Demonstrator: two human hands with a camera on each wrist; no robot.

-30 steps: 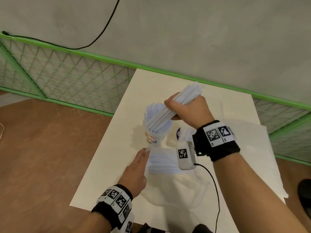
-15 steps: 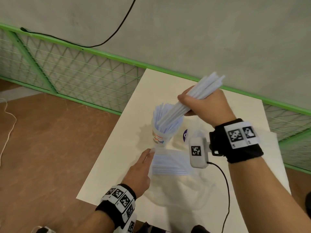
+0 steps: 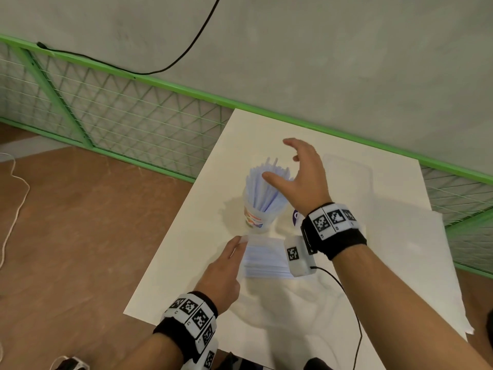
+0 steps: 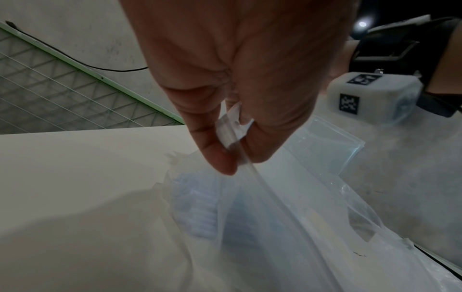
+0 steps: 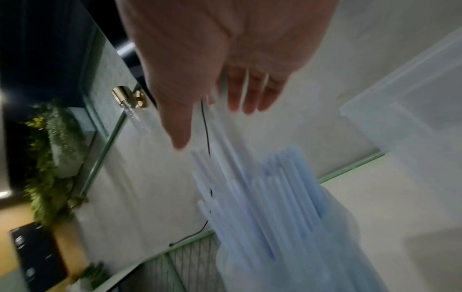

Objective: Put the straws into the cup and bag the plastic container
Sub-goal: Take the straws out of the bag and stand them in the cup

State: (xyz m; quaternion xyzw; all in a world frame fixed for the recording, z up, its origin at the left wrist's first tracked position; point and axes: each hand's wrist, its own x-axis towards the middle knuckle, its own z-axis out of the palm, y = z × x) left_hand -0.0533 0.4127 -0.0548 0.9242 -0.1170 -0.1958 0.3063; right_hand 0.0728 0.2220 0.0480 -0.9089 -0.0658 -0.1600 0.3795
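Note:
A printed cup stands mid-table, full of pale blue straws. My right hand hovers just above the straw tips, fingers spread and holding nothing. The right wrist view shows the same open right hand over the straws. A clear wrapper with more straws lies in front of the cup. My left hand pinches its near-left edge, and thumb and finger of that left hand nip the clear film. The clear plastic container sits behind my right hand.
A thin white plastic bag lies spread over the right and near part of the white table. A green mesh fence runs behind the table, against a grey wall. A black cable trails from my right wrist.
My right hand has let go of the straw bundle, which now stands in the cup, and has opened above it. The left hand has kept its pinch on the wrapper.

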